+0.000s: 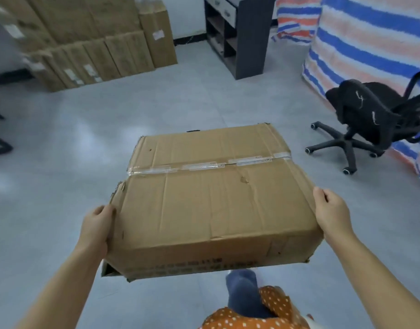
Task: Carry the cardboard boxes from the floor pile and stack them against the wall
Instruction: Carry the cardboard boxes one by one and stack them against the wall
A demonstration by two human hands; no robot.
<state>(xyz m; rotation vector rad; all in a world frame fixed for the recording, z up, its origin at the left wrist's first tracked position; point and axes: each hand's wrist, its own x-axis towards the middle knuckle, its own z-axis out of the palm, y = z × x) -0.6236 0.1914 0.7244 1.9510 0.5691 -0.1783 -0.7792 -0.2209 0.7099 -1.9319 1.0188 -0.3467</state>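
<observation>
A person carries a flat cardboard box (216, 200) above a grey tiled floor (85, 143), at the centre of the view. The left hand (97, 227) grips the box's edge at 9 o'clock, thumb on top, fingers hidden beneath. The right hand (331, 211) grips the edge at 3 o'clock in the same way. Clear tape (209, 165) runs across the lid's seam; the corner near the left hand is torn. At 11 o'clock, a stack of boxes (90, 43) stands against the wall. A dark shelf unit (239, 32) stands at 12 o'clock. At 2 o'clock, a black office chair (361, 119) sits just beside a striped tarp (370, 32).
</observation>
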